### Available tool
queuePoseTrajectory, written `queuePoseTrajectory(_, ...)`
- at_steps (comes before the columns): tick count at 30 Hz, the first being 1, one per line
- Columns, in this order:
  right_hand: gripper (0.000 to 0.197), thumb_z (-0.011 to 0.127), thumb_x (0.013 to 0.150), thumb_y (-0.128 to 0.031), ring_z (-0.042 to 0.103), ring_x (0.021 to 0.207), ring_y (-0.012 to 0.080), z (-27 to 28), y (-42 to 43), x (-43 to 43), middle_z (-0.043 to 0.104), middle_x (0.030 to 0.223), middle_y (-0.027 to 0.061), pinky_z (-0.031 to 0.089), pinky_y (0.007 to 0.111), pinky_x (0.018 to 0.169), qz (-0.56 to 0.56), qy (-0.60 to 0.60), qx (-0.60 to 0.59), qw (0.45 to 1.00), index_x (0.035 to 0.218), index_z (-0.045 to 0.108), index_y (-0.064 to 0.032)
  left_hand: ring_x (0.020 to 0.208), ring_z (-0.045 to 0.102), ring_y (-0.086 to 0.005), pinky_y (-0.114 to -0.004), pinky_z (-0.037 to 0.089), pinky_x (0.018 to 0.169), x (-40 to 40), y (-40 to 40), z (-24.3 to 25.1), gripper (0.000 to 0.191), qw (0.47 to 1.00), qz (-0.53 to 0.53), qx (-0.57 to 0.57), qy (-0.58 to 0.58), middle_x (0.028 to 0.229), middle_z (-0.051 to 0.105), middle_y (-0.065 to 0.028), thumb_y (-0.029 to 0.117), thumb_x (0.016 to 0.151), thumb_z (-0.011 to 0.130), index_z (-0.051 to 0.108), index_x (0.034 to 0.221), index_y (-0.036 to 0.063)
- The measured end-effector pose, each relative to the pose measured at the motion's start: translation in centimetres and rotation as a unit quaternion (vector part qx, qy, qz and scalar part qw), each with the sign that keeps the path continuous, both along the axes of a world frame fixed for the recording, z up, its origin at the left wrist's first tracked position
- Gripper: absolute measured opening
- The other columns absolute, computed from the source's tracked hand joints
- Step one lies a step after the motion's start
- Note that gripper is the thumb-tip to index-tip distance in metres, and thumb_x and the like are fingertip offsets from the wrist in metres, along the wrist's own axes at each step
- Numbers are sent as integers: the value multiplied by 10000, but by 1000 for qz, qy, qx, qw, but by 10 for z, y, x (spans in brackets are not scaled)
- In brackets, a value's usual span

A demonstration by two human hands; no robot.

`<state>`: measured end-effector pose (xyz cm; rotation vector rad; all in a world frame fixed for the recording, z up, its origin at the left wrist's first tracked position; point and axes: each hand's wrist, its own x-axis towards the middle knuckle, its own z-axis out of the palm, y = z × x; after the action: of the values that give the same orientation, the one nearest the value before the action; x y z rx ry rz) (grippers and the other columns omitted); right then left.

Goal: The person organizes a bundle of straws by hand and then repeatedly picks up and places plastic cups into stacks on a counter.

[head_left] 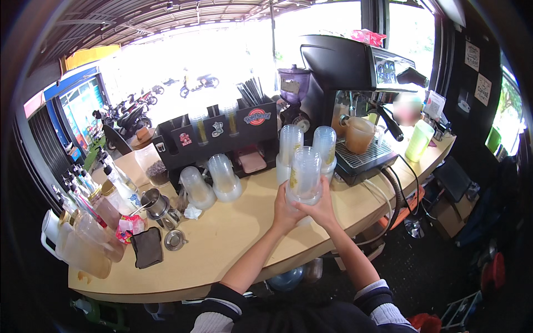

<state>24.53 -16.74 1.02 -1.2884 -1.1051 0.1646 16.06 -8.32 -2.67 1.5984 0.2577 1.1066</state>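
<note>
A stack of clear plastic cups [305,172] with yellow print is held upside down over the wooden counter [245,229]. My left hand [285,213] grips its lower left side, and my right hand [321,210] wraps the lower right. Right behind it stand two similar inverted cup stacks, a left one [290,143] and a right one [325,143]. Their lower parts are partly hidden by the held stack. Further left, two shorter inverted stacks, one [195,187] beside the other [225,177], rest by the black organizer [216,125].
At right stands an espresso machine [358,62], a pitcher of brown liquid [360,133] on its drip tray. A coffee grinder [295,87] is beside it. Pitchers [83,249], pump bottles [118,189], a dark cloth [147,248] and a metal moka pot [158,206] crowd the left end.
</note>
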Motion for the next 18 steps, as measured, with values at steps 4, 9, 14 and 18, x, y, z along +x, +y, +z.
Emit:
queuePoseTrajectory(4, 975, 821, 546, -256, 468, 1133, 264, 2, -2, 1, 449, 1197, 203, 388, 365, 949, 26, 34, 16, 999, 1280, 260, 56, 1078, 510, -237, -356, 423, 905, 3, 0, -2, 890, 999, -26, -27, -29, 1158, 509, -130, 217, 508, 847, 358, 1227, 28)
queuePoseTrajectory(9, 943, 816, 546, -249, 475, 1120, 261, 12, -6, 3, 458, 1181, 191, 391, 365, 941, 14, -17, 1, 1000, 1265, 281, 48, 1086, 498, -243, -358, 419, 910, 0, 0, -1, 896, 999, 19, 31, 15, 1162, 492, -131, 206, 500, 851, 357, 1226, 27)
queuePoseTrajectory(14, 898, 808, 544, -238, 492, 1096, 258, 10, -8, 3, 481, 1147, 168, 403, 360, 924, 15, -31, -28, 999, 1242, 313, 36, 1089, 494, -235, -356, 416, 918, -1, -3, 5, 882, 1000, 7, 14, -1, 1163, 487, -120, 191, 518, 851, 357, 1232, 35)
queuePoseTrajectory(18, 872, 804, 547, -245, 511, 1075, 257, 10, -9, 1, 502, 1133, 177, 416, 360, 907, 3, -28, -21, 999, 1227, 336, 36, 1084, 494, -228, -350, 417, 914, 1, -2, 3, 851, 998, -30, 3, -49, 1158, 488, -112, 178, 541, 847, 366, 1230, 37)
